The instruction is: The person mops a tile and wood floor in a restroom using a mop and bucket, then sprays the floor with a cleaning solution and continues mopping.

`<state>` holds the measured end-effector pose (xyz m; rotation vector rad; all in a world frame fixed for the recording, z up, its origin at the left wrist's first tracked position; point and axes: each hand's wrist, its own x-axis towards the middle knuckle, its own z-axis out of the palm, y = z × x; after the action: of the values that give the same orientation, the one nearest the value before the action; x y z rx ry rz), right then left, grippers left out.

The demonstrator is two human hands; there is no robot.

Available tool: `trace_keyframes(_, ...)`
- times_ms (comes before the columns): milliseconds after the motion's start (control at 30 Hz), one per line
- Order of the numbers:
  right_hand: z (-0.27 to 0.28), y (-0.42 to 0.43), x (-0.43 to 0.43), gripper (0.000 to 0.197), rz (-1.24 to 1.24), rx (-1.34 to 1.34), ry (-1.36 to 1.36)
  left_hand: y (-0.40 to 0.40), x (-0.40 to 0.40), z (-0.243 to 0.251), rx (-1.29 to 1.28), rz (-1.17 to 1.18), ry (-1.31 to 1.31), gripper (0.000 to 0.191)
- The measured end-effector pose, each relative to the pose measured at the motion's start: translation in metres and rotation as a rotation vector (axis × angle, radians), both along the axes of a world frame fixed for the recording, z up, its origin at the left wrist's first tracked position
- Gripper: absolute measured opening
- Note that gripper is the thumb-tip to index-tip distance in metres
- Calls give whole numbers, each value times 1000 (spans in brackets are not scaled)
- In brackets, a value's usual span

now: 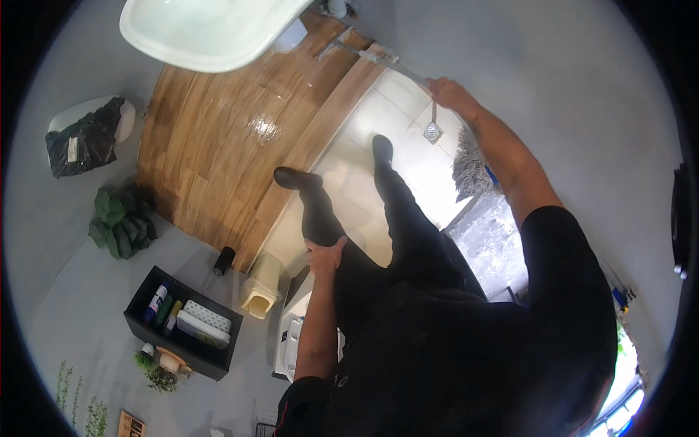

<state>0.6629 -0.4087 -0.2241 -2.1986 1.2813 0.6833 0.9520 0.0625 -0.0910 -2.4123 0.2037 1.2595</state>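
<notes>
My right hand [449,93] grips the pole of a floor squeegee [394,65], whose head lies at the corner of the wood-look floor [229,131] below the white basin. That floor looks wet and shiny. My left hand [325,255] rests on my left knee and thigh, holding no tool. One shoe stands at the edge of the wood-look step, the other on the pale floor tiles [357,147]. A square floor drain cover [433,133] lies near the right hand, with a strip running up from it. A grey string mop head [468,166] is beside my right forearm.
A white basin [213,33] juts out at the top. On the left are a black plastic bag [84,141], a leafy plant [121,221], a toilet brush [223,261] and a dark box [180,358] with bottles. A cream bin [263,289] stands near my left arm.
</notes>
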Motion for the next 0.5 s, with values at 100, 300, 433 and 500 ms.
trace_keyframes(100,26,35,-13,42,-147,3,-94,-7,2,2,3,-9,11,134)
trace_keyframes(300,73,56,-10,42,-200,20,-5,-12,6,2,-3,-35,17,135)
trace_keyframes(433,143,55,33,42,-157,135,48,0,10,-3,-20,-8,14,134)
trace_keyframes(500,132,57,49,41,-18,58,-9,-5,11,1,-8,31,37,134)
